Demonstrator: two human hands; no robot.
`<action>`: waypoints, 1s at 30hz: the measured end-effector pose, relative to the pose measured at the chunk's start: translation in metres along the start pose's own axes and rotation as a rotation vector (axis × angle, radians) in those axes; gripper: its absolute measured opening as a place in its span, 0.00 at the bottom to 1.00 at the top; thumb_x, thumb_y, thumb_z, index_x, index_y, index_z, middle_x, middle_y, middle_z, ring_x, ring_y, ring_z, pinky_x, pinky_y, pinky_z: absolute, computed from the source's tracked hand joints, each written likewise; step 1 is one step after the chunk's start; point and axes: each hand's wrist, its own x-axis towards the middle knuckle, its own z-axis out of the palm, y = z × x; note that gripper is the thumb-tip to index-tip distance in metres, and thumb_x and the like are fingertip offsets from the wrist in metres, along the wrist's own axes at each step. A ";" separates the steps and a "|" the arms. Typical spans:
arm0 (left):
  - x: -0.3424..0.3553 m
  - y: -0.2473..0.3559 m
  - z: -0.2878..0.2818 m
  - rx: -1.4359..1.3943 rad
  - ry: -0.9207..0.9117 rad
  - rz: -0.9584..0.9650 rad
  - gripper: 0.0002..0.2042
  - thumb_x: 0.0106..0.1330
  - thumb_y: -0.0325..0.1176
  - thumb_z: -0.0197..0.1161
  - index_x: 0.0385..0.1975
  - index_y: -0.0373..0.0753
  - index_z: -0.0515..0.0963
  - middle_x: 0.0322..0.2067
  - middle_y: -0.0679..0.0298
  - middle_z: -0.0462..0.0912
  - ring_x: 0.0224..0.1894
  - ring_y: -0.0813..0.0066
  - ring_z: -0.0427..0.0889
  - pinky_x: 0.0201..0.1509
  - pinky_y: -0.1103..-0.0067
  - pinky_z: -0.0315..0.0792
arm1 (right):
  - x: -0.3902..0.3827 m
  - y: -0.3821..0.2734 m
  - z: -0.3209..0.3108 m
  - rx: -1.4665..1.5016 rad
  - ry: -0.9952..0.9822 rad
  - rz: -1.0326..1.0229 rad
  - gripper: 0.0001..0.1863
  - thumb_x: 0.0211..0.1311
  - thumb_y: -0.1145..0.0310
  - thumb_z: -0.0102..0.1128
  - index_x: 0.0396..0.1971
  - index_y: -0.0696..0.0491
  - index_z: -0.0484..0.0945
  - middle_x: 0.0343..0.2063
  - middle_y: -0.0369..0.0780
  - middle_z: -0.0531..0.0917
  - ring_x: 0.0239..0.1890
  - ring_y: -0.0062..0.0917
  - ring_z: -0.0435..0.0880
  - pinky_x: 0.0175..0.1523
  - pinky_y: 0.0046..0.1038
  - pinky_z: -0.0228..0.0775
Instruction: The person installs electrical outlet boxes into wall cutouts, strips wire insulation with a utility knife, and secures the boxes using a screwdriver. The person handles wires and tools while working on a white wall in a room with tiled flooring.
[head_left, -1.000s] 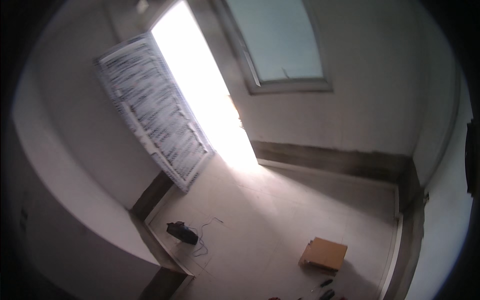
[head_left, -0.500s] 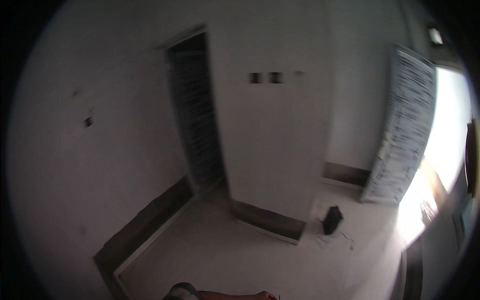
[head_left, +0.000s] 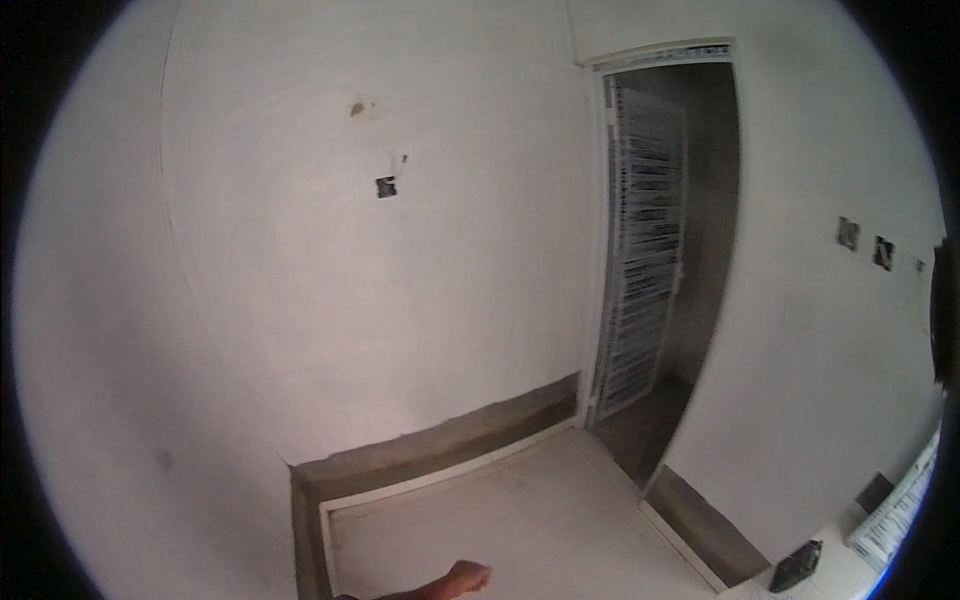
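My left hand (head_left: 468, 577) is at the lower edge of the head view, its forearm coming in from the left. The fingers look curled closed; whatever they hold, if anything, is hidden. Below and around the hand lies the pale floor (head_left: 520, 510), with the hand apart from the walls. My right hand is out of view.
Ahead is a pale plastered wall (head_left: 450, 290) with a dark socket box (head_left: 386, 187). An unfinished skirting strip (head_left: 440, 435) runs along its foot. Right of it is a doorway with an open, film-wrapped door (head_left: 645, 250). A black object (head_left: 796, 567) lies at the lower right.
The view has swung left and become brighter and sharper. The doorway and black object now sit farther right in the picture. My left hand shows slightly higher and more to the left.
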 end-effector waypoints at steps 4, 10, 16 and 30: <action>0.043 0.113 -0.097 -0.357 0.086 0.171 0.15 0.71 0.45 0.64 0.28 0.39 0.80 0.26 0.65 0.82 0.26 0.75 0.82 0.29 0.79 0.76 | 0.072 -0.049 0.066 -0.059 -0.028 -0.035 0.27 0.72 0.59 0.61 0.65 0.48 0.65 0.31 0.38 0.78 0.27 0.23 0.78 0.18 0.26 0.68; 0.026 0.365 -0.191 -0.624 0.304 0.604 0.15 0.75 0.44 0.61 0.41 0.37 0.79 0.37 0.61 0.84 0.39 0.70 0.85 0.44 0.73 0.82 | 0.213 -0.088 0.138 -0.124 -0.187 -0.026 0.22 0.76 0.56 0.55 0.63 0.48 0.66 0.26 0.36 0.77 0.19 0.23 0.73 0.17 0.25 0.64; -0.005 0.605 -0.258 -0.687 0.368 0.995 0.32 0.71 0.55 0.64 0.61 0.33 0.71 0.49 0.54 0.81 0.50 0.64 0.81 0.60 0.67 0.77 | 0.350 -0.156 0.226 -0.193 -0.233 -0.143 0.17 0.77 0.57 0.54 0.59 0.47 0.71 0.24 0.33 0.73 0.21 0.18 0.70 0.19 0.23 0.64; 0.003 0.902 -0.380 -0.830 0.406 1.254 0.41 0.69 0.61 0.61 0.65 0.31 0.55 0.49 0.42 0.77 0.48 0.55 0.83 0.53 0.66 0.83 | 0.496 -0.357 0.399 -0.181 -0.389 -0.116 0.20 0.76 0.51 0.56 0.55 0.49 0.72 0.19 0.35 0.71 0.11 0.18 0.62 0.14 0.24 0.60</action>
